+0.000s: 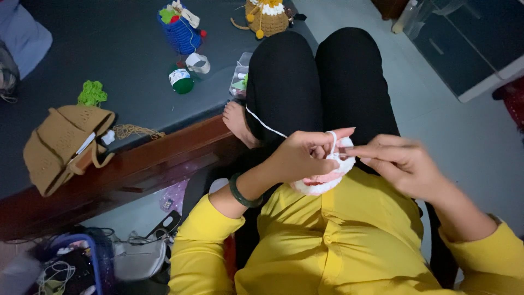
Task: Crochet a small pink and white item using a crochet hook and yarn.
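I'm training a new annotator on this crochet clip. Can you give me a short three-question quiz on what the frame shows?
1. True or false: the left hand holds the white and pink crochet piece.
2. Which wrist wears the dark green bangle?
3. The green yarn ball lies: A) on the dark mattress, B) on the person's lap, C) in the brown crochet bag.

Key: 1 true. 2 left. 3 A.

The scene is seen from a single camera worn on the head, aimed steeply down over the lap [322, 93]. The hands [305, 155] are viewed closely at centre, while a dark mattress [109, 54] is taken in at upper left.
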